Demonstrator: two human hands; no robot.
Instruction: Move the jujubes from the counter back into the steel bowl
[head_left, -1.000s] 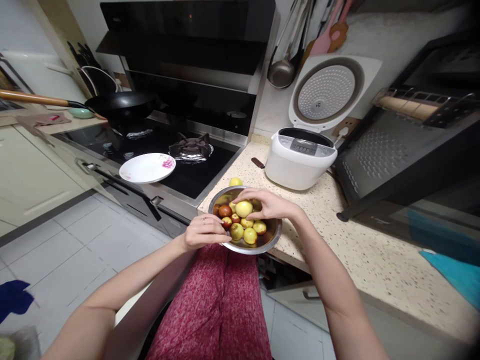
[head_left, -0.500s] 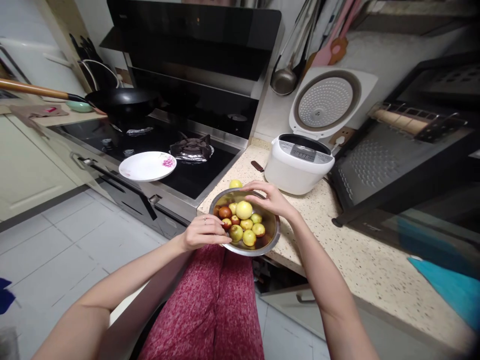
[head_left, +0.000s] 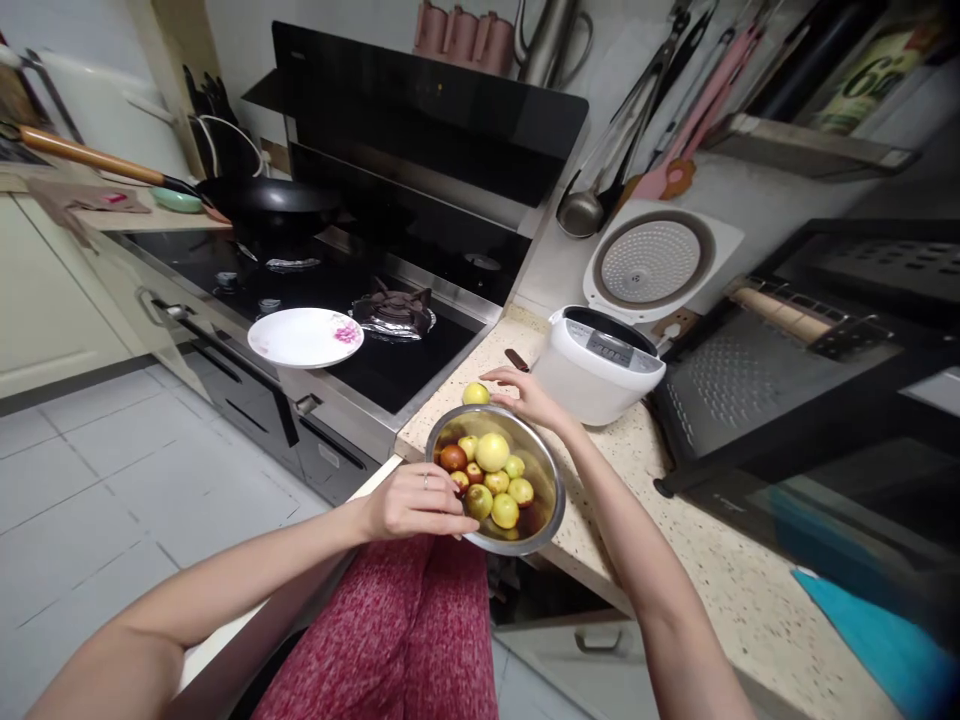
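A steel bowl (head_left: 551, 495) holds several yellow-green and reddish-brown jujubes (head_left: 493, 452). It sits at the counter's edge, partly overhanging. My left hand (head_left: 416, 500) grips the bowl's near left rim, fingers over the edge. Beyond the far rim, my right hand (head_left: 523, 397) is stretched out with its fingers apart. Its fingertips are beside a loose green jujube (head_left: 476, 393) on the counter; whether they touch it I cannot tell.
Behind my right hand stands a white rice cooker (head_left: 600, 370) with its lid up. A floral plate (head_left: 305, 338) rests at the stove's front edge, and a wok (head_left: 270, 205) is on the left burner. A black oven (head_left: 780, 420) stands on the right.
My right hand has moved off the bowl's far rim to the loose jujube behind it. My left hand stays on the bowl. The view has tilted up slightly.
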